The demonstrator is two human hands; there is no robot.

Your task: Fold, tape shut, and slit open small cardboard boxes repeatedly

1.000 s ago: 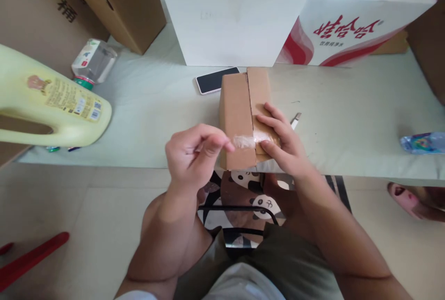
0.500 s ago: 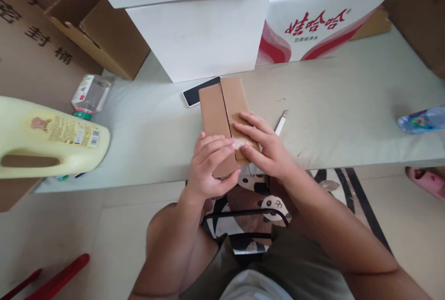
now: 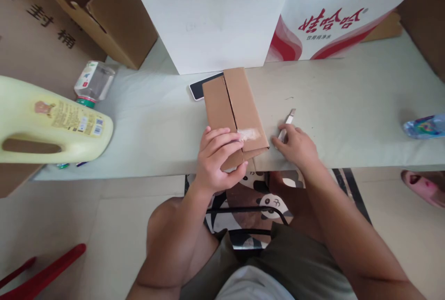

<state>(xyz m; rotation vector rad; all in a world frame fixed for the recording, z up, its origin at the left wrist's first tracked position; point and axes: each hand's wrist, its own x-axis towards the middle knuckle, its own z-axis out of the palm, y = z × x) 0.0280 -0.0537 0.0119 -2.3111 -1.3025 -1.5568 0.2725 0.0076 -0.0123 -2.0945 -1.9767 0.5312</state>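
Note:
A small brown cardboard box [image 3: 245, 100] stands on the table near its front edge, a dark seam running along its top. A whitish rough patch, perhaps tape or torn paper, marks the top near the seam. The fingers of my left hand [image 3: 219, 158] lie over the near left part of the box, with the thumb at its near end, gripping it. To the right of the box, my right hand [image 3: 297, 147] has its fingers closed on the white handle of a utility knife [image 3: 290, 116]. The knife's tip points away from me.
A phone [image 3: 198, 90] lies partly behind the box. White cartons [image 3: 212, 31] stand at the back. On the left are a yellow jug [image 3: 79, 126] and a clear bottle with a green cap [image 3: 95, 82]; another plastic bottle [image 3: 424, 127] lies at the right.
My right hand has left the top of the box, moved right and taken hold of the utility knife. My left hand stays on the box. The view has shifted slightly.

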